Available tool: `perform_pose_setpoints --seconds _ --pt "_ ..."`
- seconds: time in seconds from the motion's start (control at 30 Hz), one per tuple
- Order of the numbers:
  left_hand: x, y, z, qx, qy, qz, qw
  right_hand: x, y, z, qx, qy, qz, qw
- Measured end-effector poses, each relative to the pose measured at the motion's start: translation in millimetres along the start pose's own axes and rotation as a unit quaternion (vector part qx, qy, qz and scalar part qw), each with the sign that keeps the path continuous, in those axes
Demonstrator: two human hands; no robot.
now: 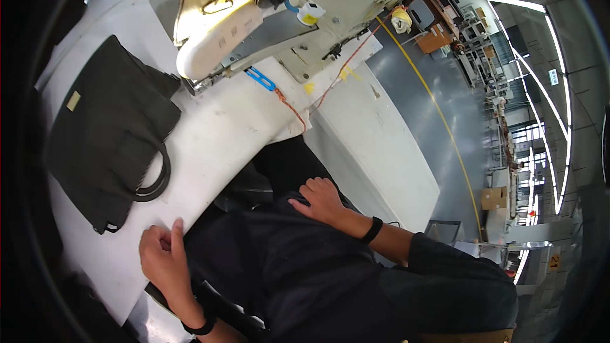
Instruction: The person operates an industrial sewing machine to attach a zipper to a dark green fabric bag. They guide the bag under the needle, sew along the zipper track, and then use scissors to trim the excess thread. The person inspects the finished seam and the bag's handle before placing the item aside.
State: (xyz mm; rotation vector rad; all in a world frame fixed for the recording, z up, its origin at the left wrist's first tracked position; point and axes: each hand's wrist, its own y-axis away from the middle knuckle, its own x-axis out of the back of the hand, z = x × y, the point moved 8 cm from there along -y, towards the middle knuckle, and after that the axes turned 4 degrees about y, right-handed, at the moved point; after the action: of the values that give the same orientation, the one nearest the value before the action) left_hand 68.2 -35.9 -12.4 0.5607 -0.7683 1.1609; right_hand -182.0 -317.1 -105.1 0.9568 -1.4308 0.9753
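My left hand (164, 257) rests at the near edge of the white worktable (216, 146), fingers loosely curled, one digit raised, holding nothing visible. Just beyond it lies a dark olive-black bag (108, 140) with a looped handle, a zip and a small metal plate. My right hand (318, 203) lies open on my dark-clothed lap, fingers slightly bent and apart. Above the table stands an industrial sewing machine (216, 38) with its lamp lit; a blue plastic tool (259, 77) on an orange cord lies beside its base.
A long white surface (375, 159) runs to the right, beside a grey floor (438, 127) with a yellow line. Farther off are a wooden desk (435, 38), a chair, cardboard boxes (494, 198) and rows of workstations under strip lights. A cream roll (400, 20) is near the machine.
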Motion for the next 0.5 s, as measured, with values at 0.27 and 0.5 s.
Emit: perform_pose_setpoints --seconds 0.27,0.5 --pt "9 3 0 -0.058 -0.004 0.025 0.998 -8 34 5 -0.060 -0.106 -0.231 0.965" --pt "16 2 -1 -0.033 0.005 0.027 0.999 2 -32 -53 0.129 -0.077 -0.091 0.985"
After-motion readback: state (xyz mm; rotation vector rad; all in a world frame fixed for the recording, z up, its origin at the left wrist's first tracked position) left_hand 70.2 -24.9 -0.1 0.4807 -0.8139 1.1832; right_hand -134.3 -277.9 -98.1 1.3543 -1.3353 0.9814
